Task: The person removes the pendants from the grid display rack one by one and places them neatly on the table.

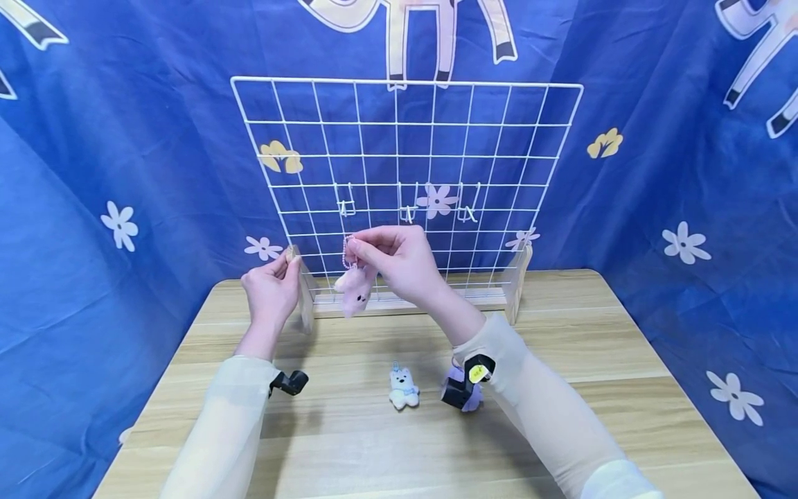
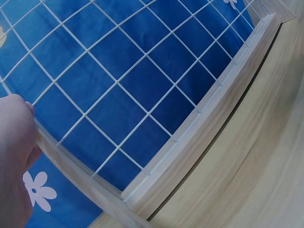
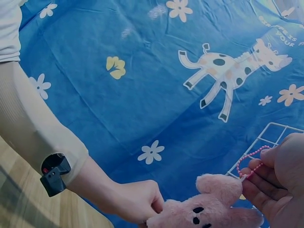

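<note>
My right hand (image 1: 399, 263) pinches the pink bead chain (image 3: 244, 161) of a pink plush keychain (image 1: 357, 290), which dangles in front of the white wire grid (image 1: 414, 156). In the right wrist view the plush (image 3: 213, 209) shows its dark eyes and a rounded ear. With thumb and fingers my left hand (image 1: 272, 285) grips the top of the grid stand's left wooden upright (image 1: 305, 298). Three white hooks (image 1: 408, 213) hang in a row on the grid, above the right hand. The left wrist view shows the left hand (image 2: 16, 156) at the upright's edge.
A white bear plush (image 1: 404, 389) lies on the wooden table (image 1: 349, 443). To its right is a purple plush (image 1: 472, 398), partly hidden by the right wrist's camera. A blue patterned curtain (image 1: 654, 173) surrounds the table's back and sides.
</note>
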Demonstrator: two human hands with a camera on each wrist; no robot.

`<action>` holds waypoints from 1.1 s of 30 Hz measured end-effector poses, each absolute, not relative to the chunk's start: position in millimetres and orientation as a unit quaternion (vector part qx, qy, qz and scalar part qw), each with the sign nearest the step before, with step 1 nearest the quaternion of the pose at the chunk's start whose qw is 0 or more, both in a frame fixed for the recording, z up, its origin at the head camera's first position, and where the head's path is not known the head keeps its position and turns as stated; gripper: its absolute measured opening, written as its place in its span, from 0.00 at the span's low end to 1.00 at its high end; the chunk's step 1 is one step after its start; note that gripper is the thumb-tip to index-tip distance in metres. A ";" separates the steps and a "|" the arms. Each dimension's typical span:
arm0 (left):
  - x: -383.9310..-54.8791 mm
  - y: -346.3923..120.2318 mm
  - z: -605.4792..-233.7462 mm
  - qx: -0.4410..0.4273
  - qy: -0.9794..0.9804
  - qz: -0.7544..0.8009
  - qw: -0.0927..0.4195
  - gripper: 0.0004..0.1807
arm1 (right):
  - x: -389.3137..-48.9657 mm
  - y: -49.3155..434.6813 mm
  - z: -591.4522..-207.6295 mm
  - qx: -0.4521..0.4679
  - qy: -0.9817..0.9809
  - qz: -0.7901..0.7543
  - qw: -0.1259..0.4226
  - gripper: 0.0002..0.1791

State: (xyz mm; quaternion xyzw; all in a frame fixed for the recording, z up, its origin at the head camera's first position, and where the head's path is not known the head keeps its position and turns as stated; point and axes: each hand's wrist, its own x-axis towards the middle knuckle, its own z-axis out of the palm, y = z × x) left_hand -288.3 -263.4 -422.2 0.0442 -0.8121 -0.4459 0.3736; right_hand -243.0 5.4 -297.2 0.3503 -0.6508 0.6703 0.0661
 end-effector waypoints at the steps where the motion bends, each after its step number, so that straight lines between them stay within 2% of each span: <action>1: -288.2 -263.4 -422.2 0.044 -0.812 -0.446 0.374 0.16 | -242.2 5.9 -297.9 0.351 -0.651 0.670 0.066 0.06; 33: -288.1 -261.7 -421.6 0.047 -0.804 -0.462 0.372 0.15 | -220.4 20.2 -322.7 0.357 -0.647 0.672 0.044 0.06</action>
